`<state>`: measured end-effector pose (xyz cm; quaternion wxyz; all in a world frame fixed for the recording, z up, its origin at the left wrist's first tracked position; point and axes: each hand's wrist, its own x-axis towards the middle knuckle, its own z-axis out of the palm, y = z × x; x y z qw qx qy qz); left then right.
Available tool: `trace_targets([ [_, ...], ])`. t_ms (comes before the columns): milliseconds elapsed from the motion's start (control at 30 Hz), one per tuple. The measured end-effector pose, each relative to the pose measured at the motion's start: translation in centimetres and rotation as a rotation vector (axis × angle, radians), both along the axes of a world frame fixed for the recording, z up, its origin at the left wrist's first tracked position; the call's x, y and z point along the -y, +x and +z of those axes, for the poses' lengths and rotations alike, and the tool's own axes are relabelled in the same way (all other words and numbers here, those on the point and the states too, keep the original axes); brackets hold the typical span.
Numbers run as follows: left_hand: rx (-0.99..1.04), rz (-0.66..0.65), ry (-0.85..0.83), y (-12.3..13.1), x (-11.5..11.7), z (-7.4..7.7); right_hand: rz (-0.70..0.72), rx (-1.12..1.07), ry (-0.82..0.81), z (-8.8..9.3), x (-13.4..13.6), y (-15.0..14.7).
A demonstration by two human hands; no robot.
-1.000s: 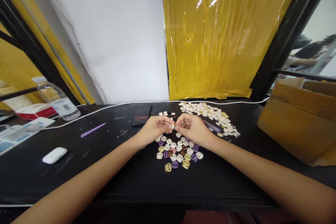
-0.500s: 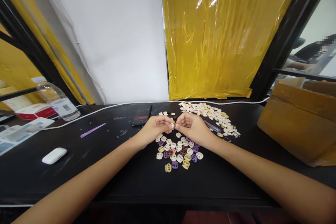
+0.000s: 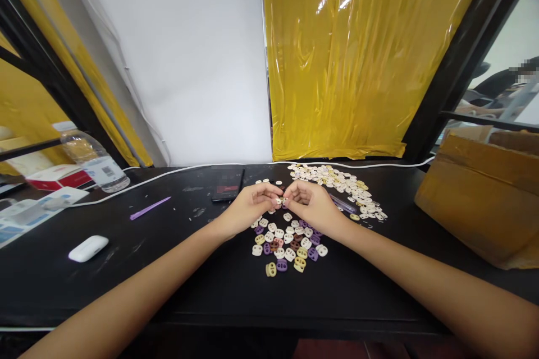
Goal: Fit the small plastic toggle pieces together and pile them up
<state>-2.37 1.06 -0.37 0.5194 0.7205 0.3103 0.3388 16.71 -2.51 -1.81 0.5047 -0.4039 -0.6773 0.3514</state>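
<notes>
My left hand (image 3: pixel 255 206) and my right hand (image 3: pixel 310 205) meet above the black table, thumbs and fingertips pinched. Between them is a small white cord lock piece (image 3: pixel 279 201), gripped by my left fingertips. My right fingertips close on a tiny pale part (image 3: pixel 285 201) right against it; its exact shape is too small to make out. Below my hands lie several two-holed cord locks, among them a purple cord lock (image 3: pixel 282 265), a yellow cord lock (image 3: pixel 300 264) and a white cord lock (image 3: pixel 257 250). Some brown and pink ones show too.
Behind my right hand spreads a heap of flat white and cream two-holed pieces (image 3: pixel 337 179). A cardboard box (image 3: pixel 475 196) stands right. Leftward are a phone (image 3: pixel 226 184), a purple pointed strip (image 3: pixel 149 208), a white earbud case (image 3: pixel 88 248) and a water bottle (image 3: pixel 99 162).
The two small parts at my fingertips have come together, where a narrow gap showed before. My hands otherwise stay in nearly the same place.
</notes>
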Motion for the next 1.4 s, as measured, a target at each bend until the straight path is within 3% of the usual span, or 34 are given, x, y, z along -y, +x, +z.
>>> trace_targets([
  [667,-0.015,0.019,-0.008,-0.01,0.01,0.26,0.019,0.029,0.021,0.12,0.2,0.04],
  [1400,-0.048,0.017,0.119,0.19,0.3,-0.24,0.025,0.015,-0.049,-0.22,-0.01,-0.21],
])
